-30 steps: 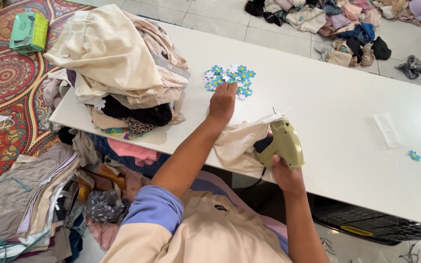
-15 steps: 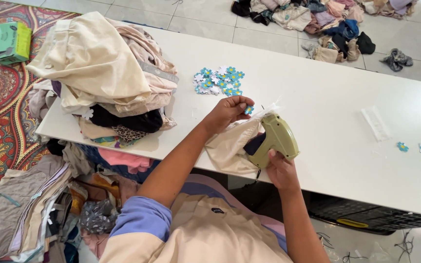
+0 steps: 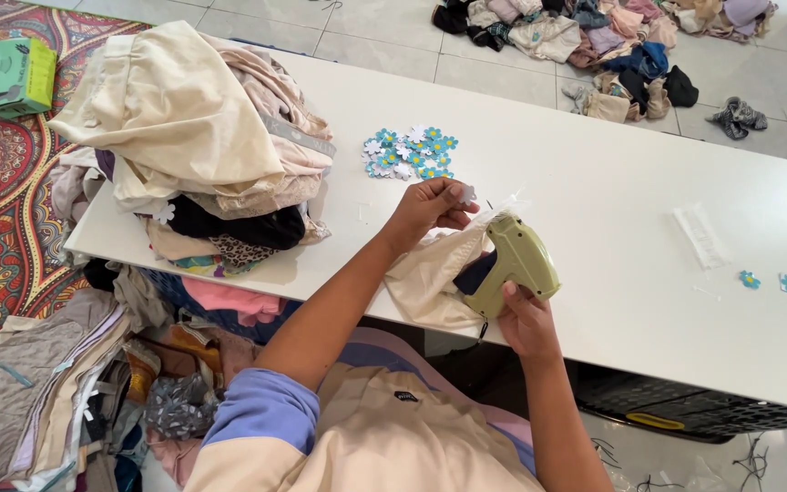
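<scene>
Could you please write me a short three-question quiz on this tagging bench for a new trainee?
1. True or false: the right hand grips the olive-green plastic tagging gun.
2. What does the left hand pinch between its fingertips? A) a small white paper flower tag B) a pair of scissors C) a black sock
3. Where does the heap of blue-and-white paper flower tags lie relative to the pile of folded beige garments on the white table?

Key: 1. True. 2. A. 3. To the right of the pile, beyond the left hand, on the bare tabletop.
</scene>
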